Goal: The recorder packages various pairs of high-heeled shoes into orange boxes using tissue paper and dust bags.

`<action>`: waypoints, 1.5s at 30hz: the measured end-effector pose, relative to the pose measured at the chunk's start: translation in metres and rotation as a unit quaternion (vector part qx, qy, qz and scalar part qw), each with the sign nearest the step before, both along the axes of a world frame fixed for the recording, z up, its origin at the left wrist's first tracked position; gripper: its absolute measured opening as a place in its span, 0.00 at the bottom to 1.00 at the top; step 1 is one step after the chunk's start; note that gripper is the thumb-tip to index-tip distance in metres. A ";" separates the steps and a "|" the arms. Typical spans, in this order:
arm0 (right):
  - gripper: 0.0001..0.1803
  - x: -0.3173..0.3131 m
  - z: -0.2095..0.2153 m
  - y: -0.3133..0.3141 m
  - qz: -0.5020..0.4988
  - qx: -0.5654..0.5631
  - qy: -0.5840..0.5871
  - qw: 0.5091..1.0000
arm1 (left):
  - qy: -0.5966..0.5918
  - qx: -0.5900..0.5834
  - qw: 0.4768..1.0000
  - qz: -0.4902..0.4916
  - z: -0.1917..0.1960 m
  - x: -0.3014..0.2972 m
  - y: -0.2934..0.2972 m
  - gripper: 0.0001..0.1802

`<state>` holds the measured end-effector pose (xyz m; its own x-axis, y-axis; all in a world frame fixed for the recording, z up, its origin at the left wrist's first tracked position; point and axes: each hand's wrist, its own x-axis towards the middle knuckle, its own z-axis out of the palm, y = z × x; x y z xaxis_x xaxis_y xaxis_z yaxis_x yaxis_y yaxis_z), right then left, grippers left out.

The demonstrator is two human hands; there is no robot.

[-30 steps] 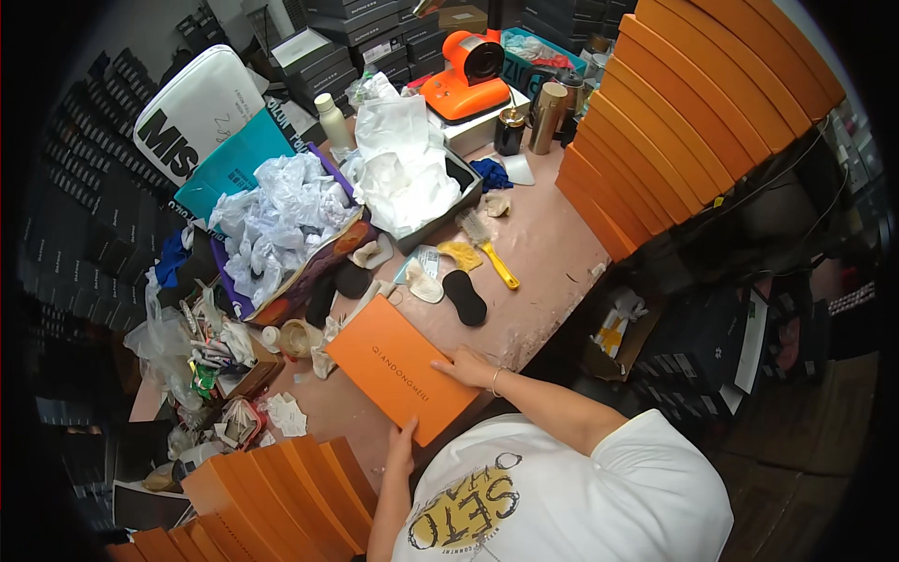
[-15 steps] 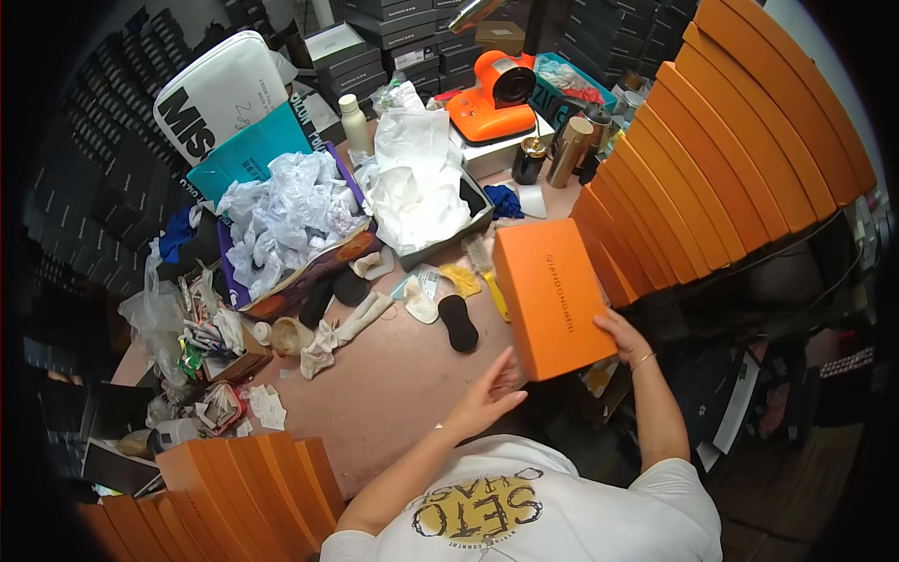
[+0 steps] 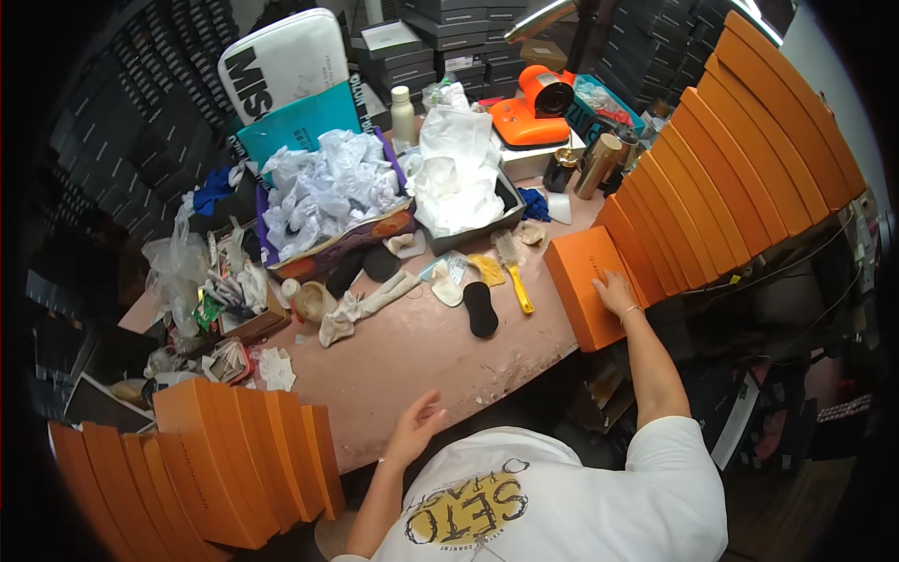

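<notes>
An orange shoebox (image 3: 582, 304) stands at the right end of the table, beside the long row of similar orange boxes (image 3: 721, 178). My right hand (image 3: 617, 295) lies on its printed face, fingers spread and touching the cardboard. Over the table's near edge, my left hand (image 3: 415, 427) is empty, its fingers loosely apart. A black shoe insole (image 3: 480, 310) and a brush with a yellow handle (image 3: 521, 286) lie to the left of the box.
More orange boxes (image 3: 225, 459) stand at the near left. A purple-edged box holds crumpled plastic (image 3: 328, 192); white paper (image 3: 454, 187) fills a dark box beside it. An orange machine (image 3: 529, 122), bottles and a gold flask (image 3: 596, 167) stand behind.
The orange shoebox has gone from my right hand's grasp in the air to the table against the row. My left hand has drawn away from it toward the left.
</notes>
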<state>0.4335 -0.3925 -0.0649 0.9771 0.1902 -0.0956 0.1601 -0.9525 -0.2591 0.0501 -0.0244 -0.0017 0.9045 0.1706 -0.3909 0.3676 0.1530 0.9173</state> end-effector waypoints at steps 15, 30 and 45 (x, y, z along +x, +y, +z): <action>0.41 -0.395 0.129 0.437 0.556 0.391 0.390 0.621 | 0.270 0.742 0.542 0.287 0.181 -0.284 0.234 0.24; 0.42 -0.277 0.048 0.275 0.111 0.546 0.467 0.686 | -0.028 0.043 0.957 0.287 -0.001 -0.078 0.055 0.30; 0.25 -0.292 0.058 0.281 0.634 0.196 0.491 0.564 | -0.029 0.370 0.845 0.385 0.003 -0.043 0.147 0.22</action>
